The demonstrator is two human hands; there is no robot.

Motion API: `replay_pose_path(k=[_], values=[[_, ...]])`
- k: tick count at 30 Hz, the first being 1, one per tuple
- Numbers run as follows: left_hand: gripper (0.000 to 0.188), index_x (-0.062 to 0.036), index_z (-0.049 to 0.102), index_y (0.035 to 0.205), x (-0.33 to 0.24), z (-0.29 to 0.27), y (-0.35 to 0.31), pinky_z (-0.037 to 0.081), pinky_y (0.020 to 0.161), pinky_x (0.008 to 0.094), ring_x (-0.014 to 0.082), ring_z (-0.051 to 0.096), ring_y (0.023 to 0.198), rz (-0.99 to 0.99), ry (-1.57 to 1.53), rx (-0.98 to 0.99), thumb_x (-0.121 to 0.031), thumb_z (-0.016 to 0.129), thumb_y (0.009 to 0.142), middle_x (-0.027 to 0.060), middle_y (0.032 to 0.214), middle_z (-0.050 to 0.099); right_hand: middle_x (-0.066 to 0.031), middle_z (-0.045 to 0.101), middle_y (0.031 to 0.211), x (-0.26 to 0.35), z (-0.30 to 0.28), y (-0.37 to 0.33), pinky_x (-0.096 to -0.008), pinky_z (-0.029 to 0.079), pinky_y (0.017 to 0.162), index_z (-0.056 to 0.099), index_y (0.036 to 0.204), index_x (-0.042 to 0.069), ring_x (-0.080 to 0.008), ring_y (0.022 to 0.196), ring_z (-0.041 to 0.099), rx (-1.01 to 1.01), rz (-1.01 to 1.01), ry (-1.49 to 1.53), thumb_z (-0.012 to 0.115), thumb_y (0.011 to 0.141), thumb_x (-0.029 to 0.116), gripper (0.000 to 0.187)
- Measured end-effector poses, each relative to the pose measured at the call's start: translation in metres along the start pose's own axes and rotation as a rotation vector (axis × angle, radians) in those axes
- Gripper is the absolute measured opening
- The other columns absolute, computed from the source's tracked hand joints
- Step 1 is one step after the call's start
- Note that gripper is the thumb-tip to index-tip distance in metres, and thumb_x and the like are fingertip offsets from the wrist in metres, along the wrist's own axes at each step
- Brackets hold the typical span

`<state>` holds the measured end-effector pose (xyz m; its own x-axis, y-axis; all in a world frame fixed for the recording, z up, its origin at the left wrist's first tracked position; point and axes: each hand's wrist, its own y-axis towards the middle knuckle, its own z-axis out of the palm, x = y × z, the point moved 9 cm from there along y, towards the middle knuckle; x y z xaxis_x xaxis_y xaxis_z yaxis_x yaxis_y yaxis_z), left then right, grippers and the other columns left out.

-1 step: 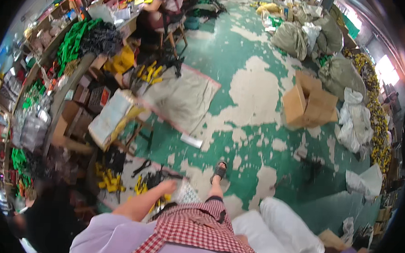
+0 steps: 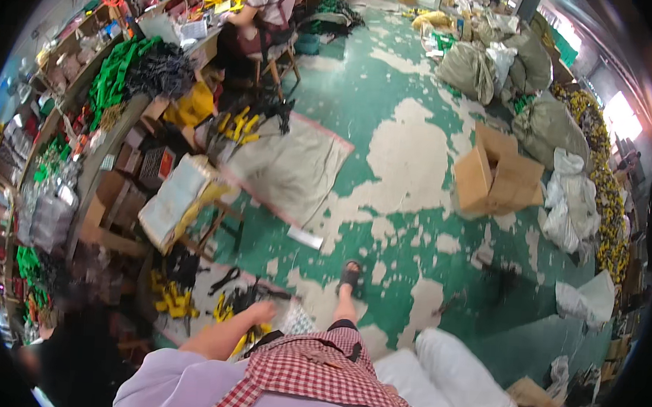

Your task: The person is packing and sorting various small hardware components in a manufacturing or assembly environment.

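Note:
My left hand [image 2: 263, 312] hangs in front of my left hip, its arm bent. Its fingers are small and blurred, so I cannot make out whether it holds anything. Below and beside it, black straps [image 2: 246, 296] and yellow-and-black pieces [image 2: 175, 301] lie on a pale sheet on the floor. A patterned light cloth or bag [image 2: 298, 318] shows just right of the hand. Of my right hand [image 2: 390, 390] only a bit of skin shows past the red checked apron [image 2: 310, 365]; its fingers are hidden. One foot in a dark sandal [image 2: 350, 277] is forward on the green floor.
A padded stool [image 2: 175, 199] stands left, beside a laid-out grey sheet [image 2: 291, 161]. Workbenches heaped with green and dark straps [image 2: 118, 82] line the left. A person [image 2: 266, 16] sits farther ahead. An open cardboard box [image 2: 497, 172], stuffed sacks [image 2: 469, 69] and white bags [image 2: 464, 376] are right.
My view has shifted slightly. My left hand sits a little lower and farther left, nearer my body; the sandalled foot appears marginally farther left.

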<state>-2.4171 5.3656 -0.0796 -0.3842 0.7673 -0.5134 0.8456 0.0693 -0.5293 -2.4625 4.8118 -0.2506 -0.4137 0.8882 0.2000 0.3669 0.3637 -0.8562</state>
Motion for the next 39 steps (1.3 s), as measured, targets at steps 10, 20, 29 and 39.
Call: replay_pose_path(k=[10,20,29,39], values=[[0.044,-0.0021,0.061,0.092,0.022,-0.199,0.075,0.046,0.072,0.0336,0.0247,0.06,0.081,-0.639,-0.444,0.096,-0.038,0.055,0.068,0.0138,0.086,0.062,-0.0164,0.06,0.066,0.088,-0.72,0.202,-0.0374,0.046,0.064,0.062,0.066,0.002,-0.0317,0.065,0.059,-0.493,0.032,0.347,0.048,0.068,0.028,0.03],[0.048,-0.0023,0.062,0.089,0.122,-0.387,0.439,0.045,0.07,0.0349,0.0257,0.06,0.079,-0.197,-0.261,0.324,-0.045,0.057,0.067,0.0138,0.085,0.062,-0.0084,0.058,0.068,0.216,-1.026,0.42,-0.0287,0.045,0.055,0.058,0.089,0.001,-0.0135,0.059,0.055,-0.292,-0.08,0.851,0.05,0.078,0.023,0.025],[0.029,-0.0016,0.056,0.099,0.109,-0.888,0.76,0.044,0.075,0.0295,0.0205,0.059,0.082,-0.301,-0.537,-0.605,-0.018,0.05,0.077,0.0116,0.088,0.061,-0.0192,0.058,0.094,0.21,-1.176,0.54,-0.0403,0.044,0.076,0.06,0.09,0.002,-0.0324,0.089,0.056,-0.137,0.11,0.254,0.053,0.07,0.036,0.04],[0.024,-0.0033,0.054,0.087,0.095,-0.943,0.961,0.042,0.079,0.0401,0.0333,0.053,0.088,-0.387,-0.489,-0.348,-0.024,0.047,0.077,0.0173,0.089,0.056,-0.0087,0.057,0.063,0.461,-1.713,0.842,-0.0304,0.043,0.055,0.056,0.075,0.001,-0.0165,0.058,0.054,-0.563,-0.395,0.493,0.051,0.078,0.021,0.021]])
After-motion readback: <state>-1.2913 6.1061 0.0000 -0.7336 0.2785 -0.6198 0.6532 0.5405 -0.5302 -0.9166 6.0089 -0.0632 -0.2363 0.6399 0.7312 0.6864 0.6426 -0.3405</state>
